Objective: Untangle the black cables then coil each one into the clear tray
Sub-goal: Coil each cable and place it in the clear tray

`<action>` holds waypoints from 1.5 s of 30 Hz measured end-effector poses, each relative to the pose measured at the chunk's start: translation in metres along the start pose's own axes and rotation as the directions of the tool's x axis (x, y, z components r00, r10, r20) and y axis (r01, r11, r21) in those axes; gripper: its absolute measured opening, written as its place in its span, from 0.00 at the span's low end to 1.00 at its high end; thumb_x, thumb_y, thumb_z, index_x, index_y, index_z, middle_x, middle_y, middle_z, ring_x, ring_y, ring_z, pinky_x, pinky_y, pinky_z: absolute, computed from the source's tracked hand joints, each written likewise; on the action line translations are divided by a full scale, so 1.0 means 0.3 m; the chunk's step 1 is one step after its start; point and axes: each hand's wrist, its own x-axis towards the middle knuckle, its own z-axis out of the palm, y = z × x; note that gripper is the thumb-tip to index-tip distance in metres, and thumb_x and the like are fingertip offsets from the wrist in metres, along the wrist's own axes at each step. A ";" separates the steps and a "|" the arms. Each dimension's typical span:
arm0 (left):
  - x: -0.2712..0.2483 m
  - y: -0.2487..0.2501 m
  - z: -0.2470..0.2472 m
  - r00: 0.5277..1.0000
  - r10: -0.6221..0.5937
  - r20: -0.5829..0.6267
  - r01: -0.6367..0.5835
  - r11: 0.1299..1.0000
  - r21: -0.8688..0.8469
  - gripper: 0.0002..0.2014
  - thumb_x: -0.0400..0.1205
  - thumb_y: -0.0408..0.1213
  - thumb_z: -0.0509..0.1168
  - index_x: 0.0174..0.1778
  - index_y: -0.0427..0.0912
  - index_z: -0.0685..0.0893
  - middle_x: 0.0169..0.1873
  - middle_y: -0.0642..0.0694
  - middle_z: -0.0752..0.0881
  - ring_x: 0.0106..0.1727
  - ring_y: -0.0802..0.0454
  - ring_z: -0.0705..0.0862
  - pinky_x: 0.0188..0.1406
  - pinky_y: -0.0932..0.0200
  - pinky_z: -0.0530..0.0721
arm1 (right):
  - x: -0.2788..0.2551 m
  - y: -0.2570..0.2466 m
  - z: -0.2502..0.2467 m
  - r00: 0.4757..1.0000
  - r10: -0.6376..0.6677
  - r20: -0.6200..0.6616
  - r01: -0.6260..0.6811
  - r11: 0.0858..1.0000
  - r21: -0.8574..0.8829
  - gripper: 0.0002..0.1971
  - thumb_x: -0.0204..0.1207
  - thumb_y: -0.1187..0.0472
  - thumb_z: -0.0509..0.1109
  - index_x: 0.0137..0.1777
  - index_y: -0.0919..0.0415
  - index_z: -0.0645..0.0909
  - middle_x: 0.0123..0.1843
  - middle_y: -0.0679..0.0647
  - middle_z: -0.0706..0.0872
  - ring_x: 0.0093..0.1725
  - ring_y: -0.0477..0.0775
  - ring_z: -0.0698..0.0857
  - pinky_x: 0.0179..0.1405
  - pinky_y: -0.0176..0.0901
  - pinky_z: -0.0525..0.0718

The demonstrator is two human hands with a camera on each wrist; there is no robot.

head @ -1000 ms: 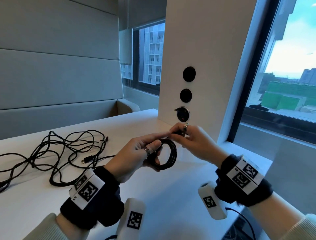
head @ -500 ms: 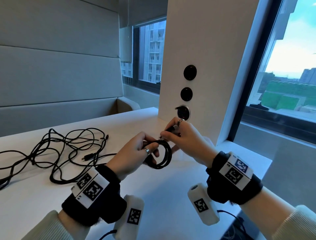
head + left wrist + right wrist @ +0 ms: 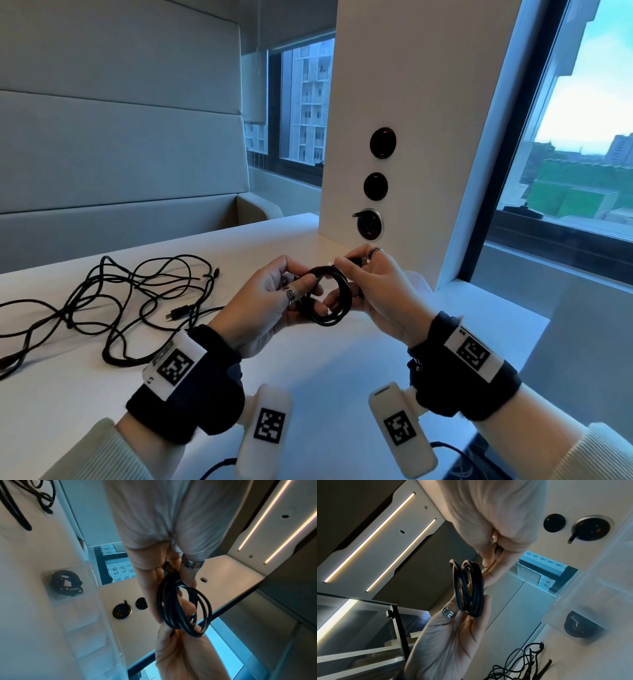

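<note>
A black cable wound into a small coil hangs between both hands above the white table. My left hand grips the coil's left side, thumb on top. My right hand pinches the cable's plug end at the coil's top, its lower fingers against the loops. The wrist views show the same coil between the two palms. The clear tray lies by the pillar, with another coiled cable in one compartment. In the head view the hands hide most of the tray.
A loose tangle of black cables sprawls over the table's left part. The white pillar with round sockets stands right behind the hands. A window runs along the right, a padded wall along the back left.
The right hand has drawn in toward the left hand with the plug end, and its fingers now lie against the coil. The left hand has kept hold of the coil.
</note>
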 end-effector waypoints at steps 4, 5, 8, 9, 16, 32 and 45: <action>-0.002 0.003 -0.013 0.999 -0.048 -0.006 0.048 0.998 -0.026 0.04 0.77 0.28 0.63 0.37 0.37 0.75 0.34 0.38 0.84 0.28 0.47 0.86 0.35 0.49 0.90 | -0.001 -0.021 -0.004 0.999 -0.049 -0.001 0.049 0.998 -0.028 0.06 0.79 0.68 0.66 0.47 0.63 0.69 0.37 0.61 0.84 0.23 0.56 0.85 0.21 0.46 0.85; -0.001 0.001 -0.017 0.998 -0.056 -0.010 0.055 0.998 -0.016 0.05 0.77 0.28 0.64 0.37 0.37 0.74 0.35 0.36 0.83 0.28 0.46 0.85 0.34 0.48 0.89 | 0.000 -0.030 -0.004 0.998 -0.065 0.001 0.065 0.997 -0.038 0.06 0.78 0.69 0.67 0.46 0.64 0.70 0.35 0.60 0.85 0.25 0.56 0.85 0.22 0.46 0.86; 0.002 -0.007 -0.027 0.997 -0.060 -0.044 0.064 0.993 0.096 0.09 0.77 0.25 0.66 0.35 0.37 0.73 0.38 0.32 0.82 0.25 0.48 0.84 0.30 0.50 0.88 | 0.008 -0.047 0.008 0.990 -0.139 0.004 0.137 0.975 -0.172 0.07 0.75 0.72 0.69 0.45 0.65 0.72 0.35 0.60 0.86 0.30 0.52 0.87 0.27 0.44 0.88; 0.002 -0.009 -0.028 0.997 -0.054 -0.055 0.061 0.989 0.136 0.09 0.77 0.25 0.66 0.35 0.38 0.73 0.37 0.32 0.83 0.24 0.49 0.83 0.30 0.51 0.88 | 0.012 -0.049 0.015 0.984 -0.177 0.007 0.173 0.951 -0.255 0.07 0.75 0.72 0.69 0.44 0.65 0.73 0.35 0.60 0.85 0.31 0.51 0.87 0.28 0.43 0.88; 0.014 -0.029 -0.018 0.987 0.014 -0.161 0.033 0.958 0.285 0.08 0.81 0.28 0.64 0.38 0.38 0.72 0.31 0.37 0.83 0.24 0.54 0.75 0.34 0.54 0.81 | 0.009 -0.018 0.043 0.861 -0.505 0.069 0.448 0.686 -0.573 0.07 0.66 0.68 0.79 0.39 0.64 0.83 0.32 0.51 0.87 0.33 0.46 0.87 0.35 0.44 0.89; 0.019 0.021 -0.027 0.974 -0.090 -0.206 0.037 0.968 -0.248 0.15 0.67 0.37 0.71 0.24 0.45 0.69 0.24 0.43 0.76 0.20 0.52 0.76 0.37 0.45 0.86 | -0.032 0.067 -0.001 0.493 -0.701 0.515 0.783 0.100 -0.614 0.09 0.72 0.64 0.75 0.49 0.67 0.88 0.57 0.54 0.88 0.54 0.53 0.87 0.54 0.41 0.86; 0.017 0.004 -0.013 0.989 -0.068 -0.132 0.059 0.996 -0.074 0.05 0.84 0.31 0.57 0.45 0.38 0.77 0.29 0.43 0.79 0.30 0.51 0.80 0.41 0.53 0.85 | -0.008 -0.014 0.028 0.982 -0.099 0.159 0.154 0.907 -0.391 0.18 0.65 0.75 0.77 0.52 0.61 0.80 0.37 0.53 0.87 0.35 0.41 0.87 0.42 0.35 0.86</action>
